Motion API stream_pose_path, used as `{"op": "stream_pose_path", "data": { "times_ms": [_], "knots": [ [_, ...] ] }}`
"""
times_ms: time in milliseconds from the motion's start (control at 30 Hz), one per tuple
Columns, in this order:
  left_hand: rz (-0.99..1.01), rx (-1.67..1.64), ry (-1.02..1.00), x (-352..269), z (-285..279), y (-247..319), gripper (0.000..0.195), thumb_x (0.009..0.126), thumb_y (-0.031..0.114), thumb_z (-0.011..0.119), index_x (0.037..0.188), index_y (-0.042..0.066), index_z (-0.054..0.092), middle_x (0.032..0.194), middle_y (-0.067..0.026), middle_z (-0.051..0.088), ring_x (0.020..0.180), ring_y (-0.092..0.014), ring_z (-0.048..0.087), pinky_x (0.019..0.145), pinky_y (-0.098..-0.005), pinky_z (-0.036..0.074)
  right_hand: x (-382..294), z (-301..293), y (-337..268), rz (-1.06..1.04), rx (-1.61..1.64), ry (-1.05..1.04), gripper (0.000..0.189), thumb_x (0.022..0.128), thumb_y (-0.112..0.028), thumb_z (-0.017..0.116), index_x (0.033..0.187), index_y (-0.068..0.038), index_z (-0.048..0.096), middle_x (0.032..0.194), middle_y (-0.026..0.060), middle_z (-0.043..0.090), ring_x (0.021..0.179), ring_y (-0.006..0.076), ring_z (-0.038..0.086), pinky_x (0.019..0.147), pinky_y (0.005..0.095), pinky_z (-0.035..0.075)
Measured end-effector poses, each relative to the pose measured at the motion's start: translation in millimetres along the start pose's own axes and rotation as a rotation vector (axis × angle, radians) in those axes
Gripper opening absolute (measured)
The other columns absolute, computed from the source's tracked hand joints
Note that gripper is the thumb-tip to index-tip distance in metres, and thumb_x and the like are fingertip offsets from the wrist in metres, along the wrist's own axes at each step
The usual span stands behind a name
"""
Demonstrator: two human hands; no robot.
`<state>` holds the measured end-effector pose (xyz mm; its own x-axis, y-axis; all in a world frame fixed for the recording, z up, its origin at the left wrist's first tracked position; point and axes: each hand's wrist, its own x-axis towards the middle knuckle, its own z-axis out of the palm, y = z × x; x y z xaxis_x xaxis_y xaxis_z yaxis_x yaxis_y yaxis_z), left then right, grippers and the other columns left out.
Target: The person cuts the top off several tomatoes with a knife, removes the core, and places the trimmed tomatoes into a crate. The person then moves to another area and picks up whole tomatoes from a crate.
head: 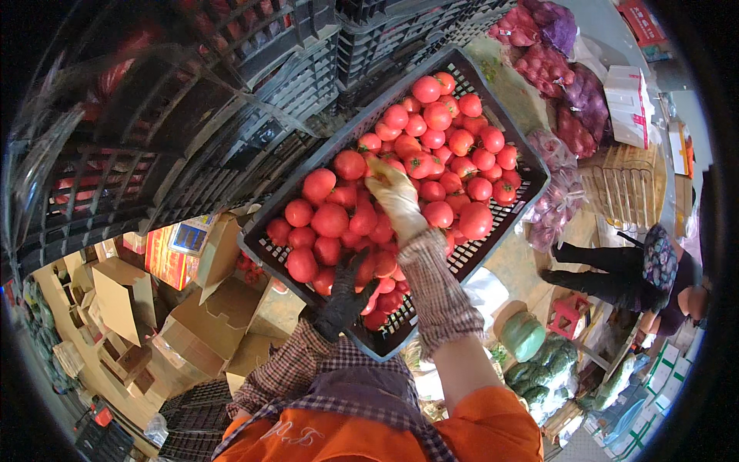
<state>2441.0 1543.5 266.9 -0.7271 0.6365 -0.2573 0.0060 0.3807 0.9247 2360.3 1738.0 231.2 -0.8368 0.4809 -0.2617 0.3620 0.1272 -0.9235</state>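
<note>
A black plastic crate [508, 219] full of red tomatoes [437, 116] lies in front of me. My right hand [394, 187], in a pale yellowish glove, rests among the tomatoes near the crate's middle. Its fingers curl down, and whether they hold a tomato is hidden. My left hand [344, 294], in a black glove, is at the crate's near left side with fingers spread over the tomatoes there. It touches them, but no tomato is clearly gripped. Checked sleeve covers lie over both forearms.
Stacked black crates [277, 86] rise at the upper left. Open cardboard boxes [213, 320] stand at lower left. Mesh sacks [542, 69] line the upper right. A person [658, 277] is at the right, near a red stool [568, 315] and bagged green vegetables [542, 375].
</note>
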Motion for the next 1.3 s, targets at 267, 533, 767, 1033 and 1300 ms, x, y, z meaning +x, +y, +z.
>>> {"op": "stream_pose_path", "data": {
  "times_ms": [267, 533, 767, 1033, 1300],
  "knots": [
    [-0.211, -0.239, 0.113, -19.4, -33.6, 11.0, 0.048, 0.08, -0.003, 0.056, 0.126, 0.006, 0.042, 0.121, -0.0107, 0.048, 0.107, -0.022, 0.051, 0.085, -0.0324, 0.046, 34.7, 27.2, 3.2, 0.295, 0.344, -0.009, 0.051, 0.077, -0.03, 0.063, 0.12, -0.004, 0.053, 0.099, 0.0125, 0.063, 0.077, 0.019, 0.062, 0.059, 0.0291, 0.049],
    [-0.213, -1.074, 0.056, 10.2, -63.5, 44.0, 0.041, 0.086, 0.014, 0.049, 0.125, 0.001, 0.043, 0.119, -0.0108, 0.051, 0.102, -0.024, 0.055, 0.089, -0.0367, 0.046, -58.3, -33.5, -71.7, 0.194, 1.007, -0.47, 0.067, 0.089, -0.053, 0.041, 0.135, -0.006, 0.032, 0.095, 0.0197, 0.063, 0.061, 0.0135, 0.058, 0.047, 0.0174, 0.045],
    [-0.375, -1.168, 0.02, -13.0, -67.5, 33.3, 0.043, 0.073, 0.018, 0.058, 0.11, -0.001, 0.051, 0.105, -0.0149, 0.058, 0.097, -0.026, 0.058, 0.083, -0.0387, 0.049, -99.1, -51.1, -57.3, 0.417, 0.339, -0.01, 0.027, 0.089, -0.025, 0.054, 0.106, -0.005, 0.063, 0.08, -0.0005, 0.062, 0.064, 0.0058, 0.05, 0.056, 0.0182, 0.039],
    [-0.385, -1.336, -0.083, -29.7, -65.7, 14.1, 0.041, 0.073, 0.026, 0.06, 0.102, -0.003, 0.057, 0.101, -0.016, 0.061, 0.092, -0.028, 0.06, 0.081, -0.0382, 0.049, 22.6, -20.8, -0.1, -0.331, -0.75, 0.069, 0.03, 0.079, -0.021, 0.062, 0.106, -0.009, 0.062, 0.095, 0.0114, 0.065, 0.091, 0.0278, 0.061, 0.081, 0.0355, 0.047],
    [-0.435, -1.304, -0.207, -53.1, -55.9, -31.6, 0.047, 0.077, 0.036, 0.058, 0.099, -0.005, 0.059, 0.1, -0.018, 0.06, 0.092, -0.032, 0.058, 0.085, -0.0417, 0.045, 9.1, 72.0, -29.1, -0.262, -0.583, -0.108, 0.077, 0.064, -0.041, 0.075, 0.123, 0.0, 0.047, 0.111, 0.0214, 0.057, 0.103, 0.0301, 0.057, 0.089, 0.0355, 0.044]
  ]
}}
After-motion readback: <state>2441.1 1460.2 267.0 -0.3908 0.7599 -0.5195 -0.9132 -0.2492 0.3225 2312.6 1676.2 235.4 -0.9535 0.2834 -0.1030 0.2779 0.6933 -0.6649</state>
